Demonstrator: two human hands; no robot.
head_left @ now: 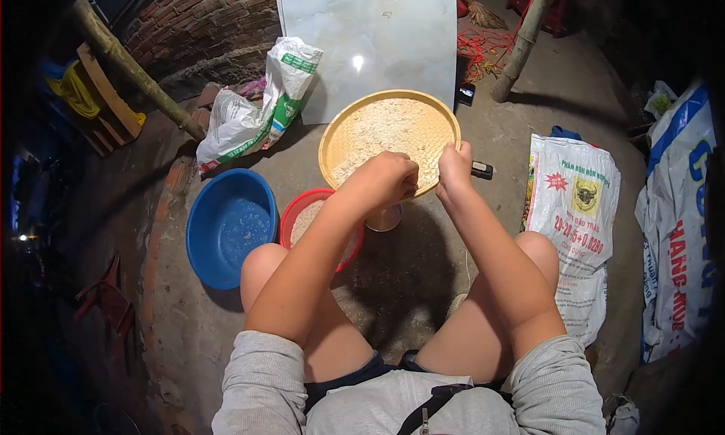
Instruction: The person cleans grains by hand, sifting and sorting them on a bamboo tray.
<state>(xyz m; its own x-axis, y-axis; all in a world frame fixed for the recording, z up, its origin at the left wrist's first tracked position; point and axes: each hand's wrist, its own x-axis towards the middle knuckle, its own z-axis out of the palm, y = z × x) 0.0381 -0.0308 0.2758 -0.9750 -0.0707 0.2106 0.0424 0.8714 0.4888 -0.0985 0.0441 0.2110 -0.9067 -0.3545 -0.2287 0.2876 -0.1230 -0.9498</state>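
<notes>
A round yellow woven tray (361, 118) with a raised rim is held up in front of me, pale flaky grains (389, 125) spread over it. My right hand (455, 167) grips the tray's right rim. Over the near part of the tray is my left hand (385, 180), its fingers curled down at the grains; what they hold, if anything, is hidden. Below the tray at the left stands a red basin (285, 227) with similar pale grains inside, partly covered by my left forearm. A small metal object (384, 219) shows under the tray's edge.
A blue basin (230, 227) stands at the left. White printed sacks lie at the back left (283, 95) and right (578, 231), another (680, 231) at far right. A glossy panel (370, 42) lies ahead, bamboo poles (136, 69) on both sides, red cord (487, 50) behind.
</notes>
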